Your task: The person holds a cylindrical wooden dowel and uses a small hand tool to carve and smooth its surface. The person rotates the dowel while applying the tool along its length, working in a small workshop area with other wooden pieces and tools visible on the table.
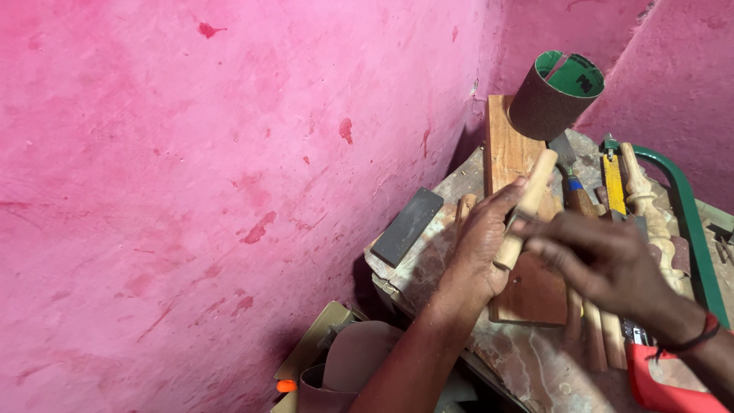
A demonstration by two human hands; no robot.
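Single head camera, looking steeply down and tilting left, sitting close over the workbench (428, 268). Bench is filling the 4 o'clock corner; pink wall (191, 153) is taking everything from 7 to 12 o'clock. No second view overlapping.

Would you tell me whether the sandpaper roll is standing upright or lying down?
Upright: the sandpaper roll stands on end on the board, its green inside facing up.

This is looking like a small woodworking workshop. A worn workbench (428, 264) is standing against a pink wall (191, 153). On the workbench, a sandpaper roll (547, 103), a green saw (692, 229), turned wooden pieces (646, 203) and a dark sharpening stone (407, 226) are lying.
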